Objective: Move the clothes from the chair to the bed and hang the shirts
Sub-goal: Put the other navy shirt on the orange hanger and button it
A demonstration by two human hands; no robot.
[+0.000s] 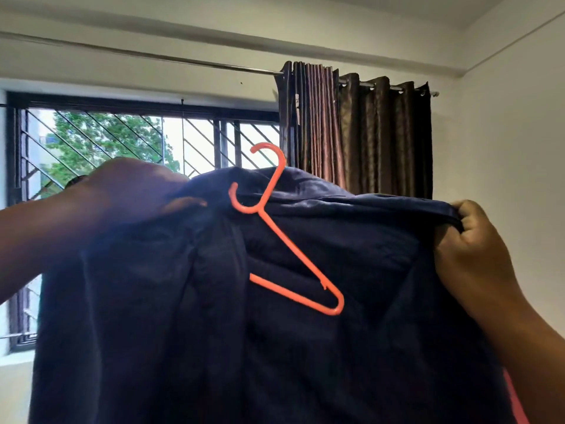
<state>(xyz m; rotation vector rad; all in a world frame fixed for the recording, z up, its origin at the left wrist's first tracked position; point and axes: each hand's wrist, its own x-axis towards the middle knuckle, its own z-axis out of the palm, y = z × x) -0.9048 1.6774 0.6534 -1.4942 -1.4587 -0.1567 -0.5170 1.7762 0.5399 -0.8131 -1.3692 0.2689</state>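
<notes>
One dark navy shirt (305, 332) is held up in front of the window (137, 142), its cloth creased and hanging in loose folds. One orange plastic hanger (293, 249) lies tilted against the shirt's front, its hook rising above the collar and one end hidden in the cloth. The left hand (134, 191) grasps the shirt's top beside the hook; the right hand (470, 252) clenches the shirt's upper edge. Two brown curtains (357, 130) hang right of the window.
</notes>
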